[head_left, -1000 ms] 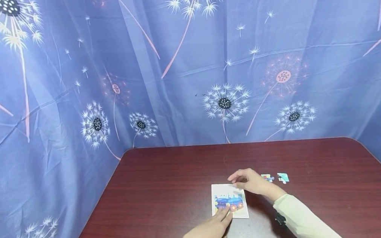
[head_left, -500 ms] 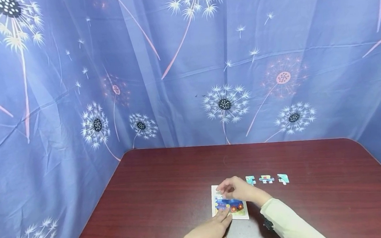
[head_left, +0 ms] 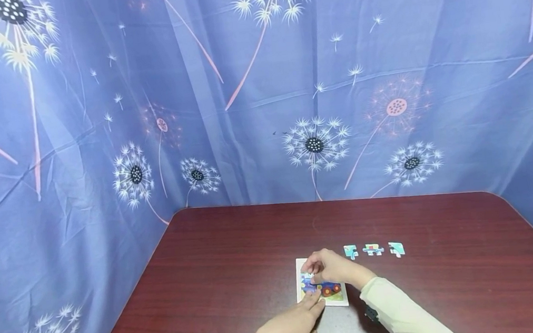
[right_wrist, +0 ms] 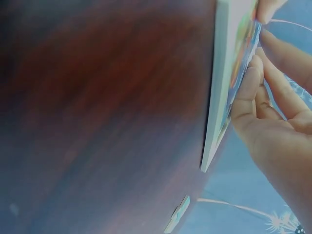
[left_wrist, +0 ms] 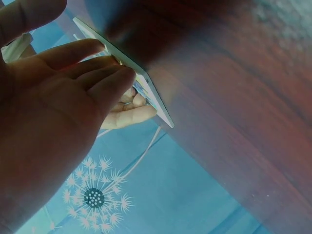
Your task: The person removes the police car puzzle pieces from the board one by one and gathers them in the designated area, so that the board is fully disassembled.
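A white-bordered puzzle board (head_left: 337,303) with a blue tractor picture lies on the table. My left hand (head_left: 287,329) rests on its front edge from the lower left, with extended fingers touching the picture. In the left wrist view, these fingers lie along the board (left_wrist: 157,100). Over the picture's upper left, my right hand (head_left: 330,268) has curled fingers and pinches at a puzzle piece (head_left: 308,285), mostly hidden by the hand. The right wrist view shows the thumb (right_wrist: 247,85) and fingertips close together at the board's surface (right_wrist: 220,73).
Three loose puzzle pieces lie in a row right of the board: a left one (head_left: 350,252), a middle one (head_left: 373,249) and a right one (head_left: 396,249). The dark red wooden table (head_left: 226,254) meets a blue dandelion-print curtain (head_left: 255,151) behind and at the sides.
My right hand has moved left and slightly nearer, from the board's far right corner onto the picture, uncovering the left loose piece. My left hand has stayed on the board.
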{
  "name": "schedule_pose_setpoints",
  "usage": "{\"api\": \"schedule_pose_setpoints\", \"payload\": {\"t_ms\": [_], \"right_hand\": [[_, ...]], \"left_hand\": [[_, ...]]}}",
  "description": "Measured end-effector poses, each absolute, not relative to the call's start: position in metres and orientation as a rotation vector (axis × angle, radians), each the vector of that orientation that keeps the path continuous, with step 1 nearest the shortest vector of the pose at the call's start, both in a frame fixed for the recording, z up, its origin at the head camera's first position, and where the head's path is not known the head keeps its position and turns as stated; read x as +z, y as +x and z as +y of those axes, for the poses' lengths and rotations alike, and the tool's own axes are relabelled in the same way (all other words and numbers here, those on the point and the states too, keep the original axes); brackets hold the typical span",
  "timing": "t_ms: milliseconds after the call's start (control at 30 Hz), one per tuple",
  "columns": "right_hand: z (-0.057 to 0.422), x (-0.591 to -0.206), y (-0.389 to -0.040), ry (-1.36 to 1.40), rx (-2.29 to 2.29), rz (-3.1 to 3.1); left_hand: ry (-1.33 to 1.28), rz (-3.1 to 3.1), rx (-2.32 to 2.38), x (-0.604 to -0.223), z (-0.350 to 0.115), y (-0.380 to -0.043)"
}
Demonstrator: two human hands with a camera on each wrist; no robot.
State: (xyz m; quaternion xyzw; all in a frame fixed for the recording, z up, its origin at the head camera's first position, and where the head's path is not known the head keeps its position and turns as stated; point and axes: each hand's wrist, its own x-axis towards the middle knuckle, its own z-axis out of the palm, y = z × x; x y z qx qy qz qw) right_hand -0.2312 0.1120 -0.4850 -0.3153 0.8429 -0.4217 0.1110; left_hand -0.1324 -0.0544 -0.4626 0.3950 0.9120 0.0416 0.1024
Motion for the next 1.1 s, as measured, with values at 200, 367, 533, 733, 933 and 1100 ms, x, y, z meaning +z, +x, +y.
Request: {"api": "schedule_pose_setpoints", "payload": {"t_ms": [200,367,533,733,933,1100], "right_hand": [[0.1108,-0.4862,-0.2313,-0.944,-1.209,2.497],[0.1111,-0.4883,-0.2321,-0.960,-1.209,2.513],[0.1118,-0.4900,-0.2331,-0.939,-1.234,2.486],[0.1131,-0.4900,-0.2339,-0.905,-1.306,2.436],[0.1141,-0.4873,-0.2332,-0.849,-1.339,2.401],[0.1155,-0.4860,-0.2332,-0.841,-1.380,2.385]], "left_hand": [[1.151,2.661,0.158,-0.4632,-0.0548,-0.1331],[1.139,2.641,0.183,-0.4595,-0.0546,-0.1335],[1.126,2.615,0.207,-0.4582,-0.0553,-0.1339],[1.125,2.598,0.228,-0.4589,-0.0561,-0.1344],[1.148,2.604,0.219,-0.4598,-0.0564,-0.1348],[1.138,2.598,0.229,-0.4593,-0.0565,-0.1343]]}}
